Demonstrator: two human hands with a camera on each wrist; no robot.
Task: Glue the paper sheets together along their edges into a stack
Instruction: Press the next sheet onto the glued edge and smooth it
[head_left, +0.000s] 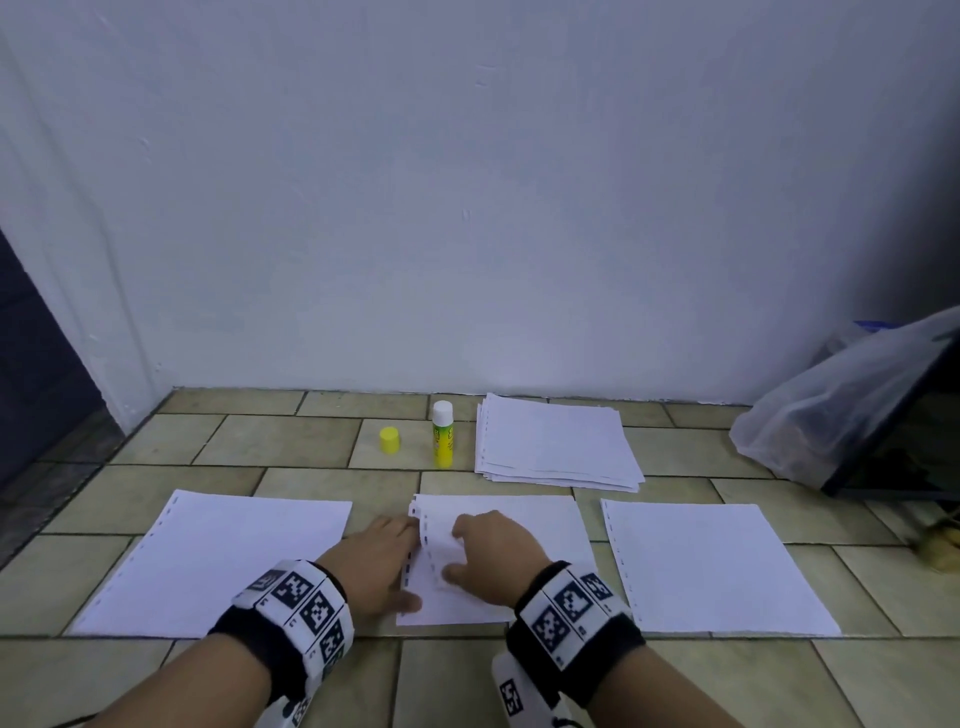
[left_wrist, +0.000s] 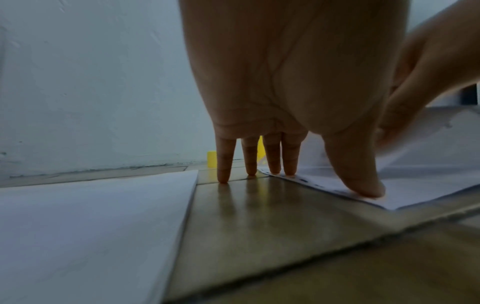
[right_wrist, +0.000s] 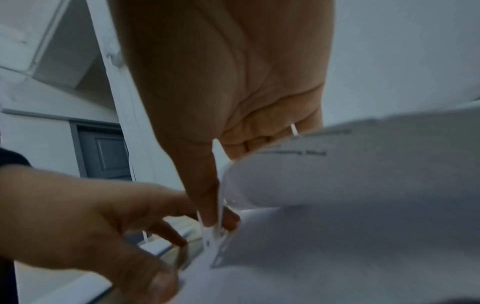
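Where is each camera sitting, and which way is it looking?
Head: sits on the person's head, faces forward and down at the tiled floor and wall; shows both forearms, left hand and right hand on the middle sheets.
Left wrist: sits low by the floor, looks along the left hand's fingers toward the wall; they are straight, tips down.
Right wrist: looks along the right hand, whose fingers pinch a lifted sheet.
Shared: head and left wrist both show the yellow cap.
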